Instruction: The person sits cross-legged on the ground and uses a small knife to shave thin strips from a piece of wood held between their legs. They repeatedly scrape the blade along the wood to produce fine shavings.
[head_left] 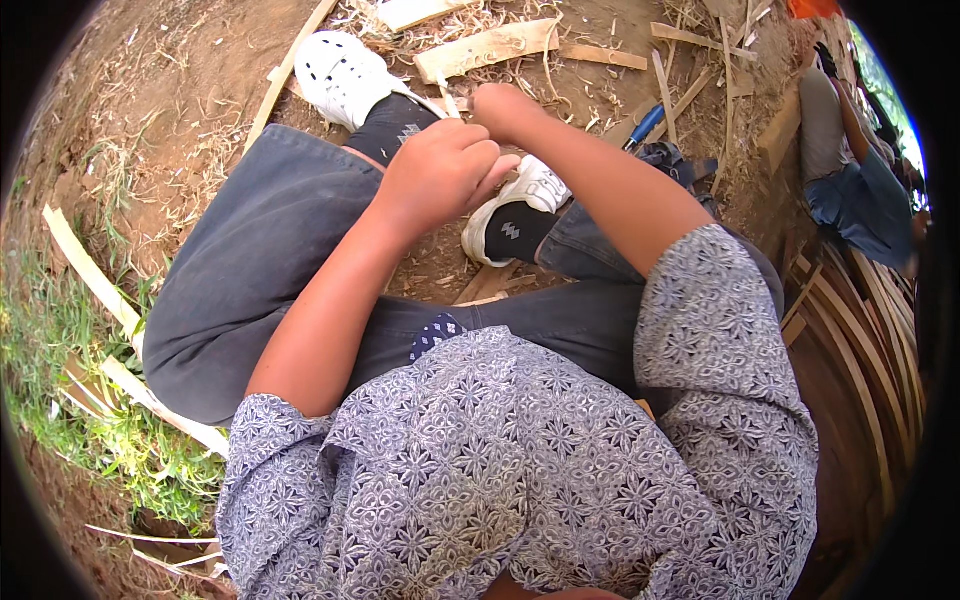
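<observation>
Seated on bare ground, a person works a thin bamboo sliver (447, 100) held between both fists above the knees. The left hand (440, 172) is curled tight around it; the right hand (505, 108) pinches its upper end. Splitting appears under way; a steady, even pull seems needed. Bamboo offcuts (487, 48) lie beyond the white shoes (343, 72).
</observation>
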